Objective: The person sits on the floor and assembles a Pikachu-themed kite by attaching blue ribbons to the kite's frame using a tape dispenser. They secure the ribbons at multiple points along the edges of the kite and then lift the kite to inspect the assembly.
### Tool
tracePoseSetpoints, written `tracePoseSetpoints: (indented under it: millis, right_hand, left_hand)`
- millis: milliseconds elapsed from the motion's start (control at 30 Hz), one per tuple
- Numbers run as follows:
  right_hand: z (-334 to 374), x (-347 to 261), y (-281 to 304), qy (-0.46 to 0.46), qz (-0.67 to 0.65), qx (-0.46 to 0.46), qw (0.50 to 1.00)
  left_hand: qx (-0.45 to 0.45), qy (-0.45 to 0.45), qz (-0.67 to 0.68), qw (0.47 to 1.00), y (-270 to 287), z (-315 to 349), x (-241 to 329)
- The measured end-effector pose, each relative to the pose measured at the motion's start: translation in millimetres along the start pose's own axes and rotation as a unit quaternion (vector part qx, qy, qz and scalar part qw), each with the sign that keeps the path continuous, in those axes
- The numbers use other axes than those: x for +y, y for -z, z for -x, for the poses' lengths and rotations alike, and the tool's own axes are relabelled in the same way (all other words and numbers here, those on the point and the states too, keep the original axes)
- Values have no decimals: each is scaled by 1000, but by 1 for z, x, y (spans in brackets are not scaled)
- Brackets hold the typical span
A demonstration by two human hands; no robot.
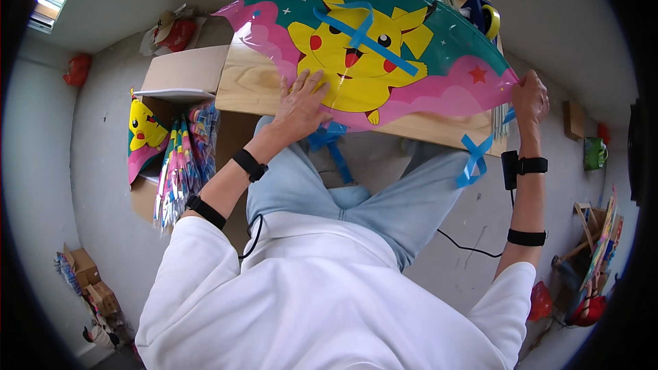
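A large printed kite lies spread across the wooden table, showing a yellow cartoon character on green and pink. My left hand rests flat on its lower left part, fingers stretched out. At the kite's right tip, my right hand is closed in a pinch on the pointed corner. A strip of blue ribbon lies loosely looped over the character's face. More blue ribbon hangs at the table's front edge, and a twisted piece rests on my right thigh.
The wooden table stands before my knees. A tape roll sits at its far right. On the left, an open cardboard box adjoins bundled, wrapped kites. Thin white rods stick out by the right edge. A black cable trails rightward.
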State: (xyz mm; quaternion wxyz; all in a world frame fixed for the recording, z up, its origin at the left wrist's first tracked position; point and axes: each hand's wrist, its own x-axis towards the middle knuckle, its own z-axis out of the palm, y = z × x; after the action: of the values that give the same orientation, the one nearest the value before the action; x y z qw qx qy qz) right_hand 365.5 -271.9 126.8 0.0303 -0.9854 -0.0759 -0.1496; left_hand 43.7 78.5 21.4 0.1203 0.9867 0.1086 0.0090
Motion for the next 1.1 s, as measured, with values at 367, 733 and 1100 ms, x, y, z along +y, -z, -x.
tracePoseSetpoints:
  millis: [367,733,1100]
  right_hand:
    - [10,-125,68,120,4,101,988]
    - [93,-160,-35,199,-21,-152,968]
    - [87,-263,-85,381,-201,-127,894]
  left_hand:
    - [-11,-87,44,995,-27,-56,114]
    - [-23,-158,115,981,-25,-41,93]
    - [85,4,299,950,9,10,-14]
